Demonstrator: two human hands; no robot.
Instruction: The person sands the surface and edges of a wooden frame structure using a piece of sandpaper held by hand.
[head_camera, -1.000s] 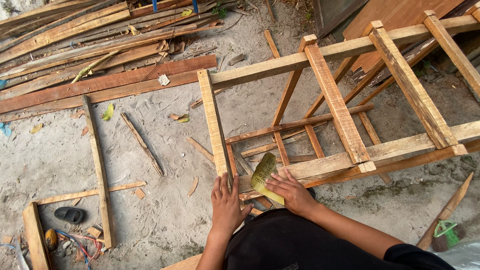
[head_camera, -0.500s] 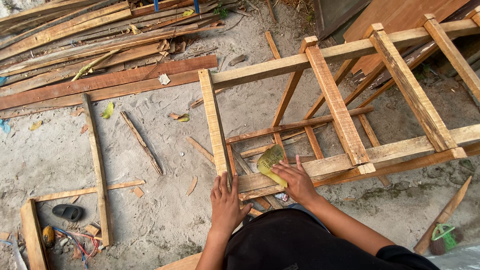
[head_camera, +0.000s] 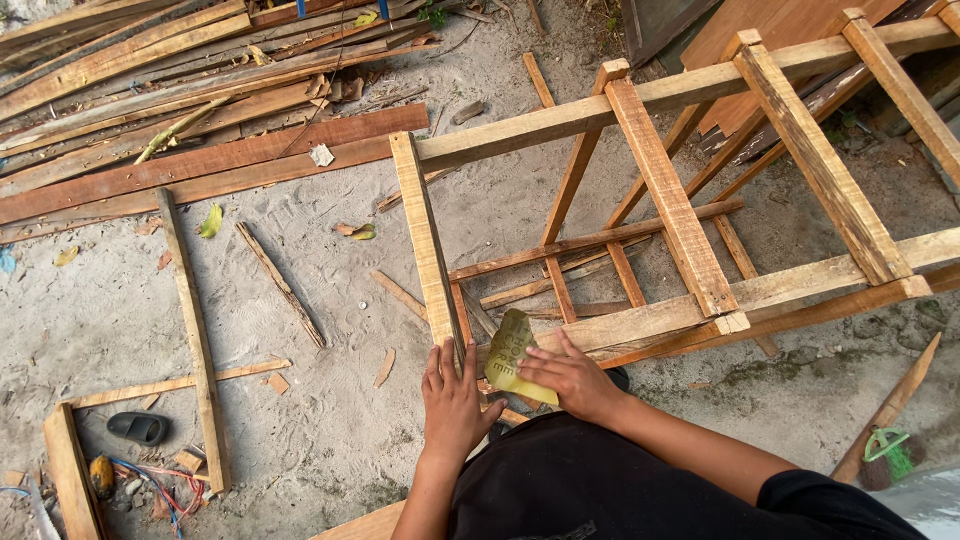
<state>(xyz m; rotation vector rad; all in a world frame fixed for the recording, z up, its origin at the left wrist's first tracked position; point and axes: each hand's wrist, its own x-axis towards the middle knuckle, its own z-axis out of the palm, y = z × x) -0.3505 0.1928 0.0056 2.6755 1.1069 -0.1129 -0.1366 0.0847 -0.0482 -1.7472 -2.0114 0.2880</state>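
Pressing yellow sandpaper (head_camera: 512, 355) on wooden frame (head_camera: 665, 195) under right hand (head_camera: 572, 378), left hand (head_camera: 452, 402) flat, empty

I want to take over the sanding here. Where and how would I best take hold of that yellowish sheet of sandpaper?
Probably by the free upper end of the sandpaper, pinched from above. That end curls up off the wooden frame, while the right hand covers the lower end. The left hand rests beside it.

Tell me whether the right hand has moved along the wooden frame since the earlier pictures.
Yes. The right hand, pressing the yellowish sandpaper sheet, has slid left along the near rail toward the corner post, ending close to the left hand.
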